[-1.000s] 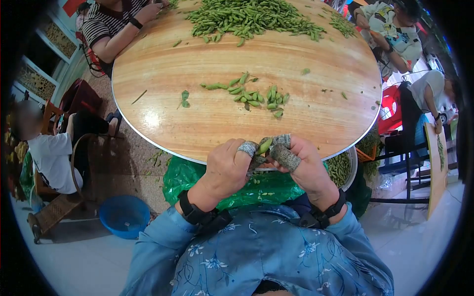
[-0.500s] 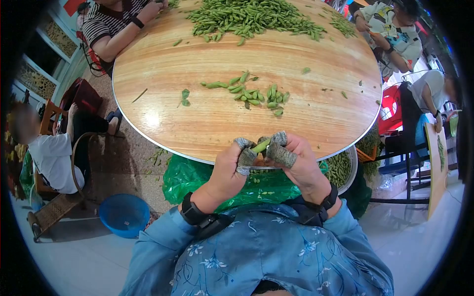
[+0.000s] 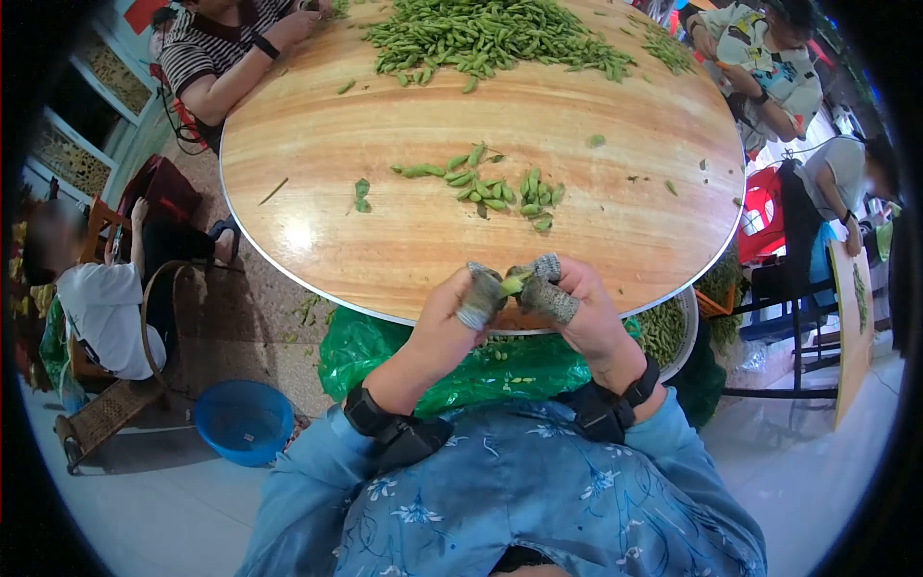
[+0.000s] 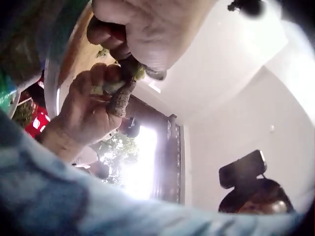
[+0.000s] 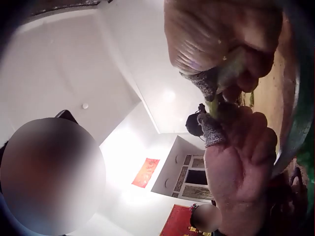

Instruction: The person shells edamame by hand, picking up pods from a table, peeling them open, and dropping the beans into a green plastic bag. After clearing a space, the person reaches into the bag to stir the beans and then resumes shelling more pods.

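A green pod (image 3: 515, 284) is pinched between both hands just over the near edge of the round wooden table (image 3: 385, 240). My left hand (image 3: 450, 317) has its thumb and fingers curled at the pod's left end, and my right hand (image 3: 585, 313) grips the other end. Grey knitted covers wrap some fingertips of both hands. In the left wrist view the pod (image 4: 140, 73) shows as a small green piece between the fingertips; the right wrist view shows it (image 5: 213, 105) partly hidden by thumbs and fingers.
Loose pods (image 3: 492, 190) lie mid-table, with a large heap of pods (image 3: 490, 38) at the far side. A green plastic bag (image 3: 361, 351) hangs below the table edge beside a white basket of pods (image 3: 661, 329). A blue basin (image 3: 243, 421) stands on the floor; several people sit around.
Both hands have drawn closer together around the pod, and less of the pod shows between the fingers. The left hand has shifted slightly right.
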{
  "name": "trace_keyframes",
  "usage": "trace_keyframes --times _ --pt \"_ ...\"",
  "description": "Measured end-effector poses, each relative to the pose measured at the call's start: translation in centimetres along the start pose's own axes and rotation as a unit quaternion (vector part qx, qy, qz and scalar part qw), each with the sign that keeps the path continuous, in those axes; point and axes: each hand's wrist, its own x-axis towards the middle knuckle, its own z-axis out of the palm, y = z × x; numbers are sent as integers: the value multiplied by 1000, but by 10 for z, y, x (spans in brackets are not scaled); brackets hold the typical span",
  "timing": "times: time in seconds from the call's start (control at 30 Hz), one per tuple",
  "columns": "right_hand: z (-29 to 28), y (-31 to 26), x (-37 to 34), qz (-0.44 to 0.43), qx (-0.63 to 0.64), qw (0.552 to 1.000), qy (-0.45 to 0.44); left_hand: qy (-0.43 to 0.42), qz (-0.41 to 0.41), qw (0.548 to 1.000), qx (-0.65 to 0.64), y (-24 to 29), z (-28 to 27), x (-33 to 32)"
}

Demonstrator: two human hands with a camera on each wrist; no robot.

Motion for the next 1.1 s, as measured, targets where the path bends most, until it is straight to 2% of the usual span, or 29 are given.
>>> trace_keyframes --times 0.03,0.1,0.13,0.17,0.2,0.23,0.27,0.3,0.37,0.47,0.53,0.63,0.7,0.73,0.8,0.93,1.0,1.03,1.1 --pt "4 -5 -1 -1 1 1000 -4 8 75 980 185 1 1 0" --pt "12 -16 -3 75 29 996 25 4 102 966 237 1 -4 3" --pt "9 -16 -5 74 30 997 21 -7 125 951 284 2 -5 4" --pt "4 -15 -6 57 -26 998 -2 -12 59 970 235 7 -5 2" --pt "1 -13 -4 39 -82 996 -28 -8 62 969 239 6 -6 1" --pt "0 -9 -2 36 -80 996 -35 -18 -27 997 74 4 -8 -1" --pt "-1 -4 0 4 -65 997 -44 -29 -116 988 -96 3 -9 -2" --pt "-2 -2 -1 -26 -49 997 -50 -28 -116 988 -96 5 -9 -2" --pt "-2 -4 2 -22 -28 997 -67 31 -169 973 -157 7 -4 -1" --pt "-3 -2 4 -9 22 996 -87 7 -176 962 -207 7 -8 2" --pt "-4 -2 5 3 50 995 -92 25 -180 966 -184 12 -4 2" --pt "-3 -7 4 5 -1 998 -69 2 -148 981 -129 12 -4 2" --pt "3 -14 2 42 -75 996 -25 -5 -3 996 90 8 -3 2" --pt "4 -19 0 41 -75 996 -25 -5 -2 996 90 9 -4 2" --pt "5 -26 -1 -5 -203 978 -49 -33 -49 994 89 13 -9 2" --pt "6 -28 -1 29 -146 987 -63 -52 -84 990 98 16 -10 0" --pt "7 -31 -1 40 -170 982 -71 -46 -21 981 188 11 -10 -1" --pt "7 -29 -2 39 -170 982 -71 -46 -20 981 189 12 -7 -2" --pt "5 -23 -1 41 -123 988 -82 -42 97 933 344 15 -2 -2"
